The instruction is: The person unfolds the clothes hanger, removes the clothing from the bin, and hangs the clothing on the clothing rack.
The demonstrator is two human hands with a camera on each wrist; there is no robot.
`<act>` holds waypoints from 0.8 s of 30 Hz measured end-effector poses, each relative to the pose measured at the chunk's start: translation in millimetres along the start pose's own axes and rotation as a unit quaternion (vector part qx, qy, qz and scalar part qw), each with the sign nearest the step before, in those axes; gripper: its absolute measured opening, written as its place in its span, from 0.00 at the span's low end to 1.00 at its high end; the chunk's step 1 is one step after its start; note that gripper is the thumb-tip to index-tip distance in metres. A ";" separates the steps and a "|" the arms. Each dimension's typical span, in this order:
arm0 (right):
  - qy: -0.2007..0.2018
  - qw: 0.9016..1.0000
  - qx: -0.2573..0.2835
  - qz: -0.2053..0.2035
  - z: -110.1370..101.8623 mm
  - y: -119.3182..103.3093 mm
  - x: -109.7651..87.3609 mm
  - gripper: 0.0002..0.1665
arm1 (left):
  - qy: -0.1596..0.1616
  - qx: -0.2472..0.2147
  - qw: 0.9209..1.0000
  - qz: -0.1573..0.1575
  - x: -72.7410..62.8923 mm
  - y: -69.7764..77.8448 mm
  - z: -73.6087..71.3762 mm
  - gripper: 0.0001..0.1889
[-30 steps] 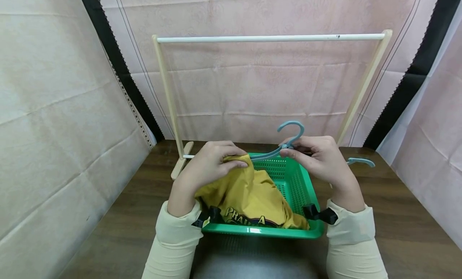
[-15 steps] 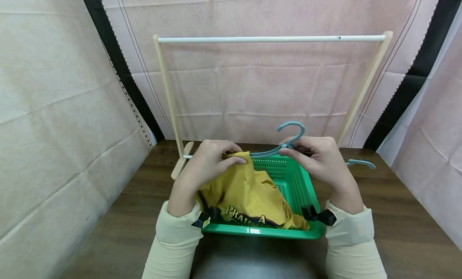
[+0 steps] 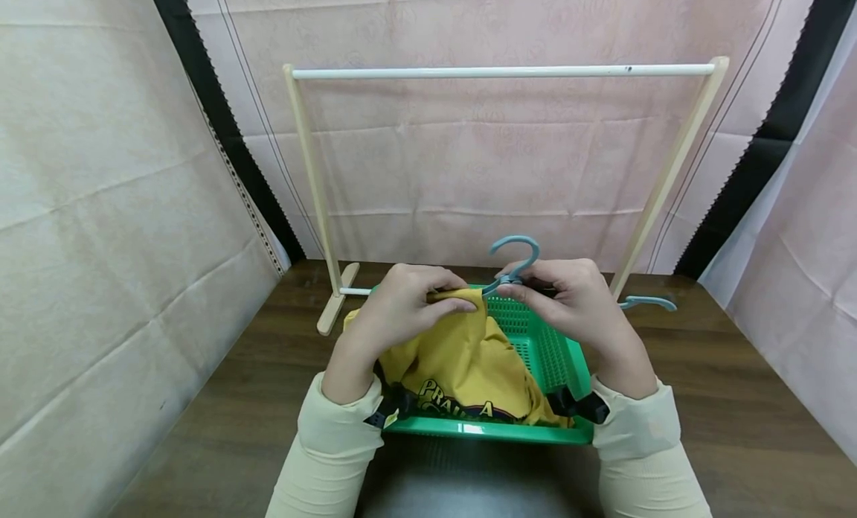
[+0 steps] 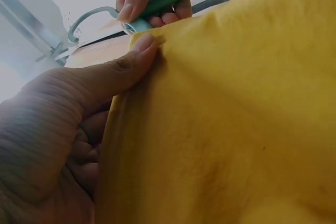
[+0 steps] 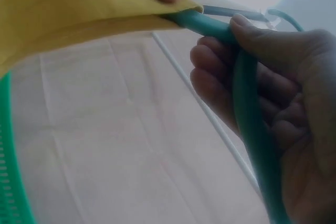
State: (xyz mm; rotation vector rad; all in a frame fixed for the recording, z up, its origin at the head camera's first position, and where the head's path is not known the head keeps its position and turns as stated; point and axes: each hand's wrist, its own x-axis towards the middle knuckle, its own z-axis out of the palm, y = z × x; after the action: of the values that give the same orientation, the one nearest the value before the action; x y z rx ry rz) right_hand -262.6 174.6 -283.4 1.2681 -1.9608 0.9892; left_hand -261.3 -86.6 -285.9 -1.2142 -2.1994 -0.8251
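My right hand [image 3: 569, 295] pinches a blue-green clothes hanger [image 3: 525, 259] just below its hook, which points up. One arm of the hanger [image 5: 197, 23] runs into the yellow shirt [image 3: 455, 354]; its other arm passes behind my right hand, and the tip shows to the right. My left hand [image 3: 411, 306] pinches the shirt's top edge between thumb and fingers, close to the hanger's middle. In the left wrist view the thumb presses on the yellow cloth [image 4: 220, 119] beside the hanger. Most of the shirt, with dark lettering low on it, hangs into a green basket [image 3: 495, 429].
Behind the basket stands a rack with a white horizontal rail [image 3: 502, 72] and pale uprights, its left foot [image 3: 335, 302] on the brown wooden table [image 3: 736, 399]. Pale cloth walls [image 3: 469, 168] close off the back and sides.
The right hand has moved left with the hanger, pushing its arm further into the shirt. The left hand has shifted slightly right, still pinching the cloth, so the hands are closer together.
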 end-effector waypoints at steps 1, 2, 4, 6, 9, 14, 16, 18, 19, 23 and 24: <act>0.001 1.000 0.000 0.000 0.0 -0.4 0.0 0.18 | -0.001 -0.002 1.000 -0.002 -0.3 -0.1 -0.1 0.07; 0.003 1.000 -0.003 0.001 -0.2 -0.8 -0.1 0.18 | -0.003 -0.001 1.000 -0.006 -0.6 -0.2 -0.5 0.08; 0.008 1.000 -0.009 0.006 -0.8 -1.6 -0.1 0.18 | -0.008 0.003 1.000 -0.016 -1.6 -0.2 -2.4 0.09; 0.016 1.000 -0.010 0.012 -2.1 -2.2 -0.4 0.18 | -0.015 0.011 0.999 -0.031 -2.7 -0.3 -5.6 0.10; 0.032 0.999 -0.019 0.015 -4.9 -2.4 -1.2 0.18 | -0.022 0.020 0.998 -0.063 -5.8 -0.5 -12.9 0.14; 0.055 0.998 -0.034 0.004 -11.6 -8.0 0.6 0.20 | -0.014 0.029 0.996 -0.086 -12.5 -1.9 -26.8 0.16; 0.056 0.998 -0.033 0.006 -12.5 -7.4 0.1 0.20 | -0.011 0.034 0.997 -0.074 -14.0 -2.8 -28.7 0.13; 0.053 0.998 -0.028 0.014 -12.0 -7.6 -0.3 0.19 | -0.011 0.040 0.998 -0.054 -14.0 -3.4 -27.4 0.09; 0.050 0.998 -0.025 0.016 -11.8 -7.1 -0.6 0.19 | -0.011 0.041 0.998 -0.044 -13.4 -3.5 -26.1 0.08; 0.047 0.998 -0.023 0.022 -10.4 -2.3 -3.3 0.19 | -0.009 0.043 0.999 -0.014 -9.8 -2.2 -21.2 0.08; 0.049 0.998 -0.025 0.018 -10.6 -2.3 -3.2 0.19 | -0.006 0.044 0.999 -0.009 -9.2 -1.6 -20.7 0.08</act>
State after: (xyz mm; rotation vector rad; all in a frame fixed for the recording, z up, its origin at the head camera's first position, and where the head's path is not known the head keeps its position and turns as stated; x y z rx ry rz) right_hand -258.4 184.4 -279.6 1.1399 -1.9270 0.9942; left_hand -255.6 -107.1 -278.1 -1.1625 -2.2339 -0.7222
